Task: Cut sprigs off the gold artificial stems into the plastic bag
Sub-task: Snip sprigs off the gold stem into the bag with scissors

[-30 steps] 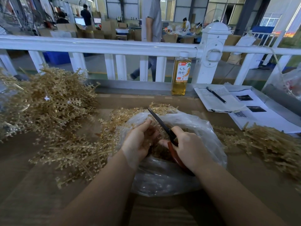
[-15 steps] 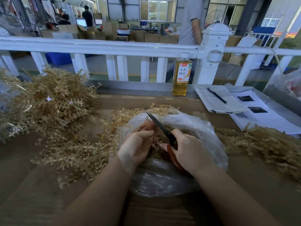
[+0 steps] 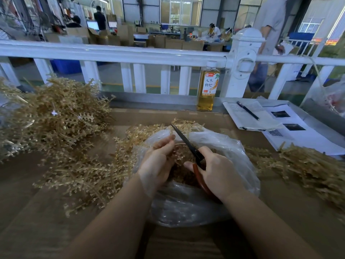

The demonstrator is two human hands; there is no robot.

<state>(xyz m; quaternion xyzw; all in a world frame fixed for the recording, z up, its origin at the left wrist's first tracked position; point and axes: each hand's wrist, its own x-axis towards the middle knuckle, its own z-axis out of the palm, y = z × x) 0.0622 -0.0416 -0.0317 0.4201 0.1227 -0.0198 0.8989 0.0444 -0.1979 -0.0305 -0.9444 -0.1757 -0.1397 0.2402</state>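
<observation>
A clear plastic bag (image 3: 190,208) lies open in the middle of the brown table, with cut gold sprigs (image 3: 182,156) heaped inside. Over its mouth, my left hand (image 3: 158,161) pinches a gold stem that its fingers mostly hide. My right hand (image 3: 218,174) grips scissors (image 3: 188,144) with red-brown handles; the dark blades point up and left, their tip beside my left fingertips. Gold stems (image 3: 87,176) spread on the table left of the bag.
A big heap of gold stems (image 3: 54,116) fills the far left and another pile (image 3: 306,165) lies at the right. A tea bottle (image 3: 208,88), papers (image 3: 291,126) with a pen (image 3: 247,110) and a white railing (image 3: 115,53) line the far edge. A person walks behind the railing.
Both hands have stayed over the bag, and the scissors' tip has shifted slightly left toward my left fingertips. The person behind the railing has walked to the right.
</observation>
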